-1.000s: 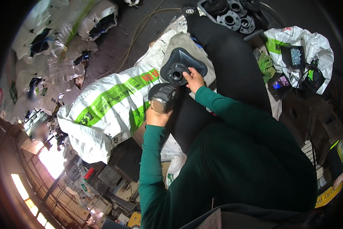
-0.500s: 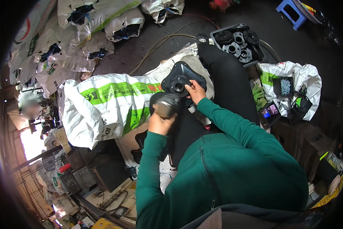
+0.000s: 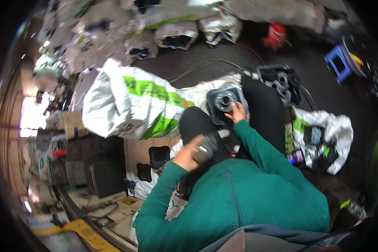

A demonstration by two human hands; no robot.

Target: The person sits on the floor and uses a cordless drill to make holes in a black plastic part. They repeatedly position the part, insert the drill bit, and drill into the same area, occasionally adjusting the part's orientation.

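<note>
A black plate with rounded corners and a grey round hub (image 3: 225, 102) in its middle lies over my knees. My right hand (image 3: 238, 112) is closed on the plate's near right edge, thumb and fingers beside the hub. In my left hand (image 3: 188, 156) is a rounded, dark grey metallic object (image 3: 205, 148), held over my left thigh, apart from the plate. Motion blurs it, and its kind does not show. Two black plates (image 3: 159, 156) lie on a sheet to the left of my leg.
A white and green sack (image 3: 113, 105) stands left of my knees. Beyond my right knee is a black crate (image 3: 298, 90) of round parts. To the right, a white sack (image 3: 342, 145) holds a tray of small screws (image 3: 315, 135) beside a phone (image 3: 296, 157). A blue stool (image 3: 337, 65) stands farther off.
My left hand has drawn back from the plate toward my body with the grey object. My right hand still holds the plate. The whole view has shifted.
</note>
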